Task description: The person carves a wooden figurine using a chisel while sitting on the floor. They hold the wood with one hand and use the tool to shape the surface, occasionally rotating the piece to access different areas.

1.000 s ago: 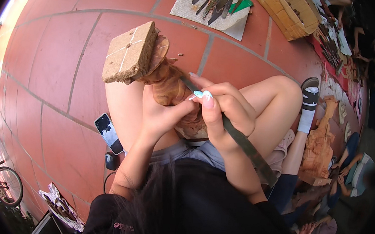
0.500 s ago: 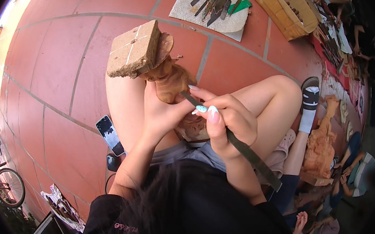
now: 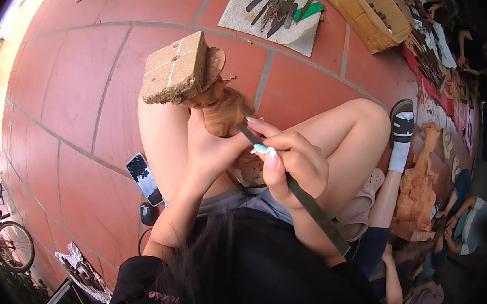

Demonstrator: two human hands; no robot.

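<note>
A reddish-brown carved wooden figure (image 3: 224, 111) rests on my lap, its square pale base block (image 3: 174, 68) tilted up and away from me. My left hand (image 3: 209, 149) wraps around the figure's lower part and steadies it. In my right hand (image 3: 290, 163) I grip a long dark metal file or chisel (image 3: 314, 207), held like a pen. Its tip touches the wood just right of my left thumb. The tool's long shaft runs back over my right forearm.
A phone (image 3: 145, 179) lies on the red floor tiles by my left thigh. Ahead, a cloth (image 3: 272, 14) carries several carving tools beside a wooden box (image 3: 366, 18). Another carved figure (image 3: 417, 187) and seated people fill the right side. A bicycle (image 3: 2, 229) stands at the left.
I have lifted and turned the figure, so its base block has shifted to the right and closer. My right hand with the tool has followed it.
</note>
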